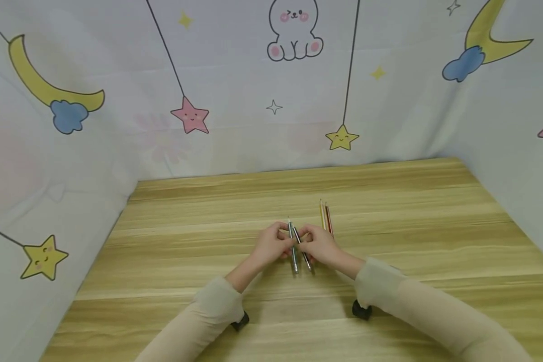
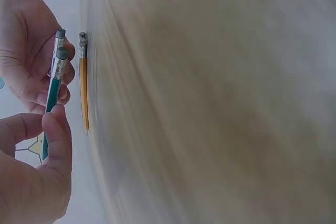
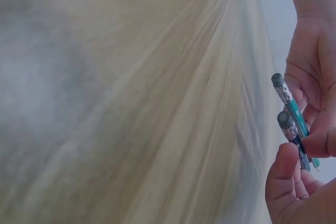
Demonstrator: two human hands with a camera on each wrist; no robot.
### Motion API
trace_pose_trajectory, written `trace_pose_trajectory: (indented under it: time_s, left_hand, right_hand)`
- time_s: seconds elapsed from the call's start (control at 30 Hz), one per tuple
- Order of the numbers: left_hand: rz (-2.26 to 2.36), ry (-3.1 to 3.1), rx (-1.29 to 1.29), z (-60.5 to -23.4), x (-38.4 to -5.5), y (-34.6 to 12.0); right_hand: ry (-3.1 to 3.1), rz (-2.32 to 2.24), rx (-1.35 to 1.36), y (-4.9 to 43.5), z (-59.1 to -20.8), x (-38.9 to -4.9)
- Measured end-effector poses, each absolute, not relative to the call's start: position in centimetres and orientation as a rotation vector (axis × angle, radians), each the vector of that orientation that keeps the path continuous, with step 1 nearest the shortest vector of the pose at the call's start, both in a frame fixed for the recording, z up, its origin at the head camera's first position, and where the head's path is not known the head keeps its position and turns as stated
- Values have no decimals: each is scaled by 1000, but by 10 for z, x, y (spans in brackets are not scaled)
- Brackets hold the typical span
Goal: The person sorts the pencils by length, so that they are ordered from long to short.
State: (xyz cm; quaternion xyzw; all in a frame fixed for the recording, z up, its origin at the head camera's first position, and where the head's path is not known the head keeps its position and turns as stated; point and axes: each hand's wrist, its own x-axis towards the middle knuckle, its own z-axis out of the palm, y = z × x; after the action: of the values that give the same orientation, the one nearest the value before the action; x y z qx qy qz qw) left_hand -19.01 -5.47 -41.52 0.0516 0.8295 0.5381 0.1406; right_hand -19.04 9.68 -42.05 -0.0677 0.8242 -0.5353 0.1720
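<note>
My left hand [image 1: 272, 245] pinches a green pencil [image 1: 294, 261] between thumb and fingers. Close beside it, my right hand [image 1: 322, 246] holds a dark navy pencil [image 1: 306, 260]. Both pencils lie nearly side by side, their grey eraser ends toward me and their tips pointing away. In the left wrist view the green pencil [image 2: 53, 88] stands in front, with its metal band and eraser in sight. The right wrist view shows the dark pencil [image 3: 295, 139] nearest, under the thumb. Fingertips of the two hands nearly meet around the pencils.
Just beyond my right hand, a yellow pencil [image 1: 323, 213] and a dark red pencil [image 1: 329, 221] lie together on the wooden table [image 1: 199, 201]. White cloth [image 1: 235, 80] printed with stars and moons surrounds the table. Black devices [image 1: 362, 309] sit under the cuffs.
</note>
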Motion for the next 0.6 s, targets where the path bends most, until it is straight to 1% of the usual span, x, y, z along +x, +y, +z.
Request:
trace_pose_trajectory:
  time_s: [0.27,0.6]
  left_hand:
    - [1573,2315,138,-415,-191,-41]
    - [1530,2294,169,-407,-195,-22]
  right_hand:
    - [2322,-1533,-222,116,-422,-188]
    - [2329,-1531,-180,140,-419,-190]
